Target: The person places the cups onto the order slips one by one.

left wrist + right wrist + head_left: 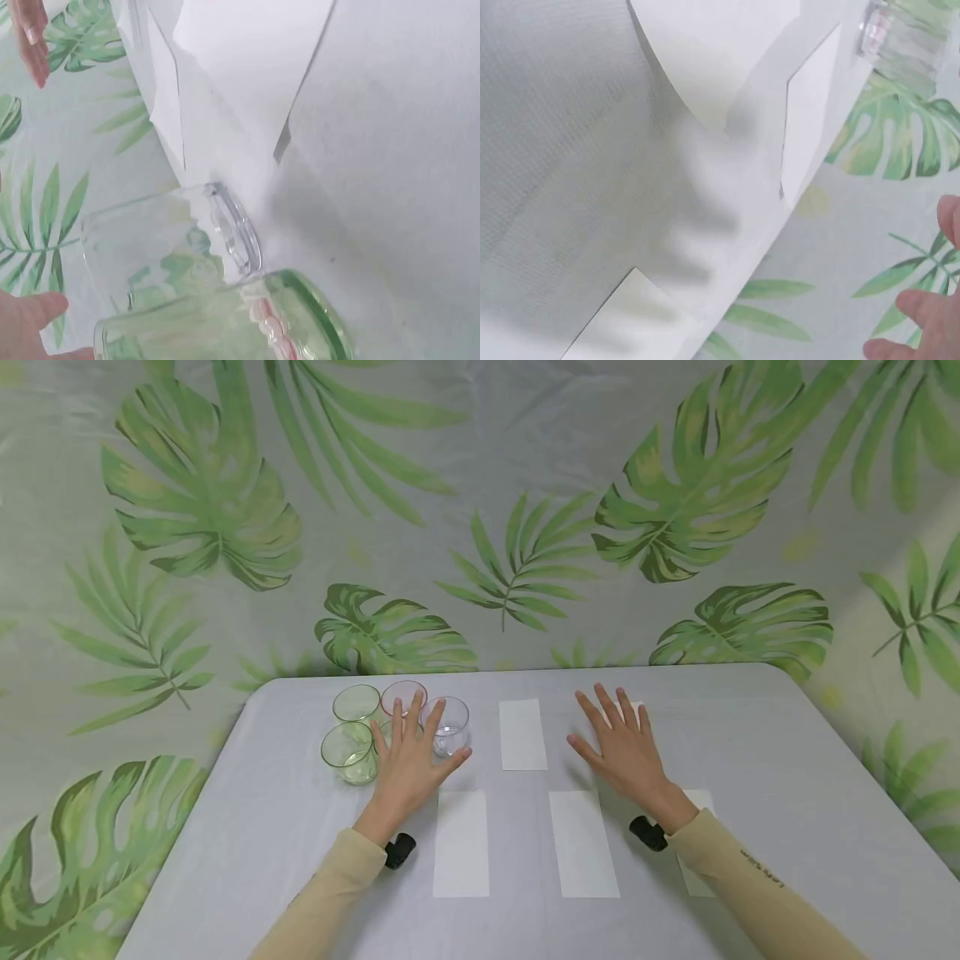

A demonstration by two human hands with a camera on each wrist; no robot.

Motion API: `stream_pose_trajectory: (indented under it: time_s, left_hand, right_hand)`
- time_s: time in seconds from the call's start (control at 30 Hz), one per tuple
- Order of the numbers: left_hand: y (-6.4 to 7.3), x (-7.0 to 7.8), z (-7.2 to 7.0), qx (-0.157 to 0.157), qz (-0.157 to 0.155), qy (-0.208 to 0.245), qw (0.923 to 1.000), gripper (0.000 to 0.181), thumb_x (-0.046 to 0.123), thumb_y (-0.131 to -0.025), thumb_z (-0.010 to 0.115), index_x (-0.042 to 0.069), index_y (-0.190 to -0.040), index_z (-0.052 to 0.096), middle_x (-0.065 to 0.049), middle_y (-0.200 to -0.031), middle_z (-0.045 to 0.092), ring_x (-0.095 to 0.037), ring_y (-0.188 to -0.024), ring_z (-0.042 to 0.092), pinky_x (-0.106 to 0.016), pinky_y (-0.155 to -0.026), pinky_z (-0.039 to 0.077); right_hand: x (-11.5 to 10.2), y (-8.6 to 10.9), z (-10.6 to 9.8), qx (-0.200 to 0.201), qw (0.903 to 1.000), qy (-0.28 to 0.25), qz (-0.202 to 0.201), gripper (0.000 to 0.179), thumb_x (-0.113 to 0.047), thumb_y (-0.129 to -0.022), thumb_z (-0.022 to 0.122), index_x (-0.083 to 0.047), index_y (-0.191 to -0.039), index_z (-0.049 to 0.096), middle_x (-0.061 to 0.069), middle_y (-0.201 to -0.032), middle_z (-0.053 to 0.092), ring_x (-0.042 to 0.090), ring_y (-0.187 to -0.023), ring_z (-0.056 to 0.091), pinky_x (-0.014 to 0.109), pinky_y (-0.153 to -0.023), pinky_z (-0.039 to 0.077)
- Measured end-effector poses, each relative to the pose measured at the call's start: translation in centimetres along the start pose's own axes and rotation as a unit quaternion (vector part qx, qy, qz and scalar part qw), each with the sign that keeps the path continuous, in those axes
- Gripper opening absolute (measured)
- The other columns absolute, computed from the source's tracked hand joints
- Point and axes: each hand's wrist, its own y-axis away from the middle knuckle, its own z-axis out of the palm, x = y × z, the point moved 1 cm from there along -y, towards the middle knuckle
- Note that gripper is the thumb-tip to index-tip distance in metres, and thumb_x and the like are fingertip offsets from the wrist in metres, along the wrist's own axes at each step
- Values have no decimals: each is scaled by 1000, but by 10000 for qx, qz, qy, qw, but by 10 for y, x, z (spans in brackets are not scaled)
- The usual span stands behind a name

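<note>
My left hand (408, 764), fingers spread and straight, hovers over a cluster of several drinking glasses at the table's left. Among them are a green glass (349, 754), a pale green one (357, 702) behind it, a red-rimmed one (405, 687) and a clear glass (450, 735). Another green-rimmed glass is partly hidden under the fingers. In the left wrist view, the clear glass (161, 240) and a green glass (217, 326) stand below the fingertips. My right hand (628, 760), also spread and holding nothing, is above the table among white paper rectangles.
Several white paper rectangles lie on the table: one at the back centre (523, 735), one front left (461, 843) and one front middle (585, 845). Two others are partly covered by the right hand and sleeve. Behind the white-covered table (757, 743) hangs a leaf-patterned cloth (525, 460).
</note>
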Motion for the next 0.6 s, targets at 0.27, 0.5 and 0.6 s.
stream_pose_trajectory:
  time_s: [0.27,0.5,0.6]
  left_hand:
    - [-11,-8,-13,101,555,426,9975,83,53,-88,62,13,-151,28,-14,-156,21,-35,-143,9,-59,-112,7]
    - [-21,-19,-22,-42,923,1577,9832,80,38,-87,71,9,-150,30,-12,-153,28,-30,-141,22,-51,-112,24]
    - [-26,-24,-24,-225,964,2024,9743,82,33,-84,75,7,-149,31,-14,-151,32,-30,-138,27,-49,-111,26]
  right_hand:
    - [2,-9,-2,-99,9931,-941,-693,76,-42,-93,60,-8,-152,25,15,-156,20,39,-141,13,64,-109,13]
    - [2,-18,1,-470,9740,-1929,-1088,79,-32,-92,66,-7,-152,21,12,-156,20,35,-140,20,57,-110,21]
    - [2,-20,2,-721,9638,-2321,-1096,79,-31,-92,65,-10,-153,20,10,-157,20,33,-141,19,56,-111,18]
